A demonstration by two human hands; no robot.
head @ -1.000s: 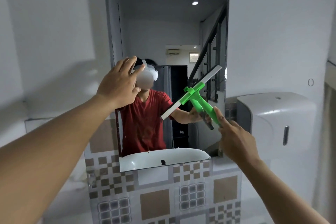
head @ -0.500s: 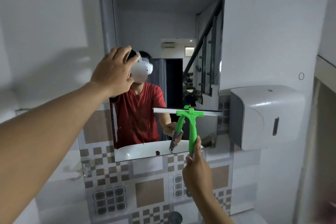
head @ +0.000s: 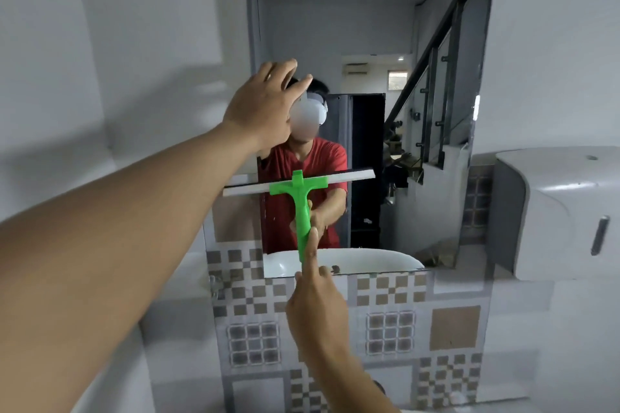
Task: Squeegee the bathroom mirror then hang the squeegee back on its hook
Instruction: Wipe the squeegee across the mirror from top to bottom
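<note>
The bathroom mirror (head: 369, 27) hangs on the white wall straight ahead. A green squeegee (head: 300, 198) with a white blade stands upright in front of the mirror's lower left part. Its blade lies nearly level and overhangs the mirror's left edge. My right hand (head: 317, 305) is shut on the bottom of the green handle, index finger stretched up along it. My left hand (head: 265, 104) is raised with fingers apart at the mirror's left edge, holding nothing. No hook is in sight.
A white wall dispenser (head: 563, 211) is mounted right of the mirror. Patterned grey and brown tiles (head: 389, 332) cover the wall below it. The mirror reflects a white basin, a staircase railing and a person in a red shirt.
The squeegee swung from a tilt at the mirror's right side to level, dropped low, then shifted left across the mirror. My left hand stayed at the mirror's left edge.
</note>
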